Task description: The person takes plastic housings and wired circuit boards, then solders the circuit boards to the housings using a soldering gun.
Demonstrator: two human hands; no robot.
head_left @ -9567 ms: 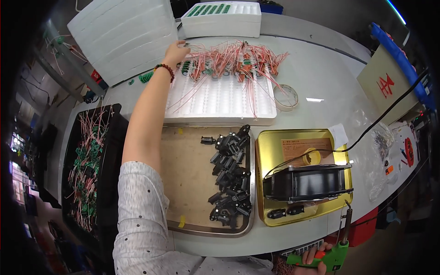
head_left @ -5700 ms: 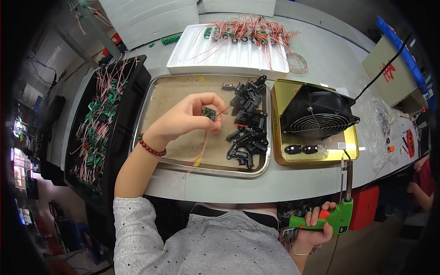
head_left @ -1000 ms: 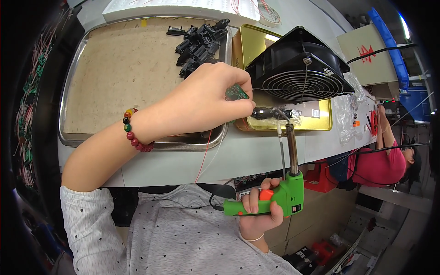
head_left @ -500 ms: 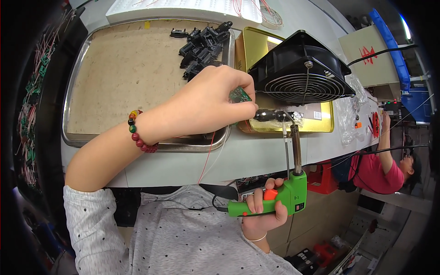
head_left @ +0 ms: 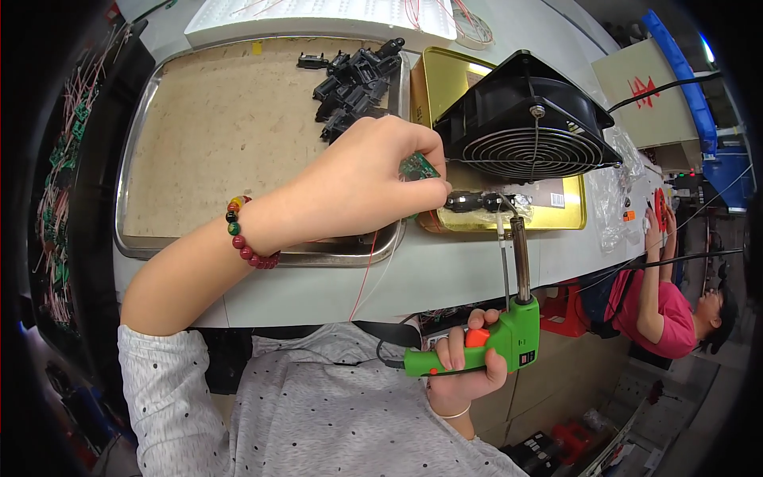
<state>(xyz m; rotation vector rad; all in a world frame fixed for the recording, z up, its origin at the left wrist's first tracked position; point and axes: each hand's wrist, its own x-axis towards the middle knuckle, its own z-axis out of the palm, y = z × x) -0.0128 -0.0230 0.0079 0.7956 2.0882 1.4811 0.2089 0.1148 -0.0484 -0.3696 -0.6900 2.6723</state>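
Observation:
My left hand point(head_left: 377, 179), a beaded bracelet at its wrist, is closed on a small green circuit board point(head_left: 417, 166). A red and a white wire hang below it. Beside the fingertips, a black plastic part point(head_left: 470, 201) lies in a gold tin tray point(head_left: 569, 216); whether the fingers touch it is hidden. My right hand point(head_left: 465, 374) is wrapped round the grip of a green soldering gun point(head_left: 515, 340) with an orange trigger. Its metal barrel points up, and its bent tip is at the right part of the black piece. A thin feed tube runs alongside the barrel.
A black fan point(head_left: 528, 119) with a wire grille stands over the gold tray. At left is a metal-rimmed tray point(head_left: 131, 171) with a pile of black plastic parts point(head_left: 358, 89). White foam point(head_left: 318, 20) lies behind it. A co-worker in a pink shirt point(head_left: 656, 314) is at the right.
The whole view has shifted slightly. My hands keep their holds on the circuit board and soldering gun, the tip still at the black part. The co-worker's arms have moved, with both hands now together.

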